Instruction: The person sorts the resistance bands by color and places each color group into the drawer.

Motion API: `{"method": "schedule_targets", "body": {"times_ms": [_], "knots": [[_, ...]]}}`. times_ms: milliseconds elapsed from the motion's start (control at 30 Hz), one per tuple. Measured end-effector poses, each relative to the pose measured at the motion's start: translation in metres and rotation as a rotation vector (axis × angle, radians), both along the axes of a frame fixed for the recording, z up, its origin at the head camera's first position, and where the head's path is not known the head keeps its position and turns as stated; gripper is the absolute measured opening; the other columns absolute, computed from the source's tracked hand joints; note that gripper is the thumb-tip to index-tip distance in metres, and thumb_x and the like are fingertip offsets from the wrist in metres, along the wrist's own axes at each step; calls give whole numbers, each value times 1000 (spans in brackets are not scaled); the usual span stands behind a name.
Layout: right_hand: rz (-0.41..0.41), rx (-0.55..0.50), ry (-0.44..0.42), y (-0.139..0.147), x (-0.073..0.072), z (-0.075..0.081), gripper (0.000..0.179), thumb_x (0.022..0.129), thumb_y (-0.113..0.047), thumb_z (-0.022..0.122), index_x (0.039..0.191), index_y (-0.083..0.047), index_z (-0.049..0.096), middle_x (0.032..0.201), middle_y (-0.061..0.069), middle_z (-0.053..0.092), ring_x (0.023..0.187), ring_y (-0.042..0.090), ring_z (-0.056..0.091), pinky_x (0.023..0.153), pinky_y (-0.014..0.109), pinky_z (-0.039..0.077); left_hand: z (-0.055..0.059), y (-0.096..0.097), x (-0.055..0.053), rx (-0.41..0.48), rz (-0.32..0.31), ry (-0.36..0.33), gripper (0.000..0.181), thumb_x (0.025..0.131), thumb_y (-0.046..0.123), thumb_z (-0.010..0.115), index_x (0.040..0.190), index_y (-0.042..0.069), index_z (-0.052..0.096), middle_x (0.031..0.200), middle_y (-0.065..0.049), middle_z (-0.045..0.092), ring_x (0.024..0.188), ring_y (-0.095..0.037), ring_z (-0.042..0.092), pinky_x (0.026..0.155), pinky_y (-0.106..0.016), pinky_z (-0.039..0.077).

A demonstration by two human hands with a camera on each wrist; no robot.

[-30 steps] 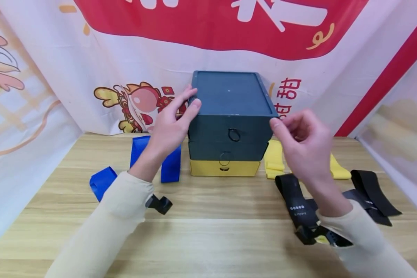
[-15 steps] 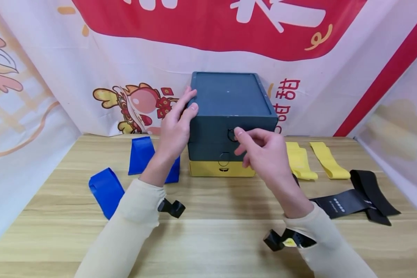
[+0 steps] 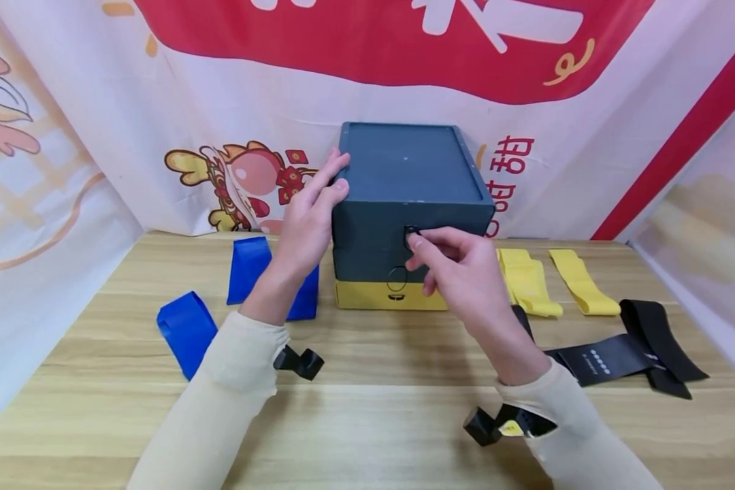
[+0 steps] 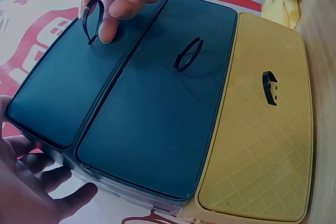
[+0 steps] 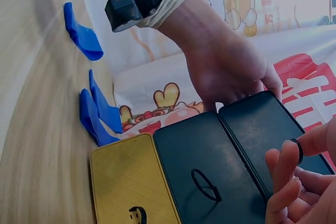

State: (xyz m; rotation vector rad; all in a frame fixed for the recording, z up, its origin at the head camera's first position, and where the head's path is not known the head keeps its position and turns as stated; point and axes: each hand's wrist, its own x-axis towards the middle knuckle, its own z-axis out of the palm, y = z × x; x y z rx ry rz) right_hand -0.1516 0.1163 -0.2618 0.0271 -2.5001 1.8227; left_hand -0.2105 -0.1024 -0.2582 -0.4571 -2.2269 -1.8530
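A stack of small drawers (image 3: 410, 163) stands at the back middle of the table, with two dark blue-green fronts above a yellow one (image 4: 257, 140). My left hand (image 3: 306, 224) rests against its upper left side, fingers extended along the edge. At the top drawer (image 4: 58, 93), my right hand (image 3: 465, 272) pinches the black ring pull (image 4: 93, 22) between thumb and finger. Another black ring (image 4: 189, 54) hangs on the middle drawer (image 4: 152, 108), untouched. The yellow drawer carries a small black loop (image 4: 269, 87). All the drawers look closed.
Blue fabric bands (image 3: 186, 333) lie at the left of the wooden table (image 3: 367, 429). Yellow bands (image 3: 529, 282) and black bands (image 3: 661, 340) lie at the right, partly behind my right forearm. A printed white-and-red cloth (image 3: 269, 102) hangs behind the stack.
From the stack's upper right corner, my right hand has moved left and down to the top drawer's ring and now pinches it. My left hand stays at the left side.
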Motion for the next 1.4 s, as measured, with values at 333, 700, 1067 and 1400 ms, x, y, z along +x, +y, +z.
{"method": "schedule_targets", "body": {"times_ms": [333, 700, 1067, 1400], "knots": [[15, 15, 32, 2, -1, -1, 28, 102, -39, 71, 122, -20, 79, 101, 10, 80, 61, 23, 65, 65, 29, 60, -1, -1, -2, 5, -10, 7, 51, 113, 36, 44, 163, 26, 44, 174, 20, 28, 163, -3, 22, 134, -40, 26], [23, 51, 78, 3, -2, -7, 26, 104, -37, 70, 122, -21, 78, 99, 8, 80, 61, 26, 66, 63, 31, 60, -2, -1, 0, 0, -15, -1, 51, 114, 35, 43, 163, 25, 44, 174, 19, 28, 163, -4, 22, 134, -40, 26], [34, 58, 74, 5, -1, -7, 28, 104, -38, 69, 124, -19, 77, 101, 10, 80, 62, 25, 66, 65, 30, 59, -2, -1, -1, -7, -20, -4, 51, 114, 35, 43, 164, 26, 43, 175, 19, 26, 163, -3, 21, 134, -39, 26], [25, 62, 81, 5, -2, -8, 24, 104, -39, 68, 118, -22, 77, 98, 5, 80, 62, 28, 66, 64, 32, 60, -1, -2, -1, -9, -24, 3, 52, 113, 36, 43, 164, 26, 42, 175, 18, 26, 164, -5, 21, 134, -42, 27]]}}
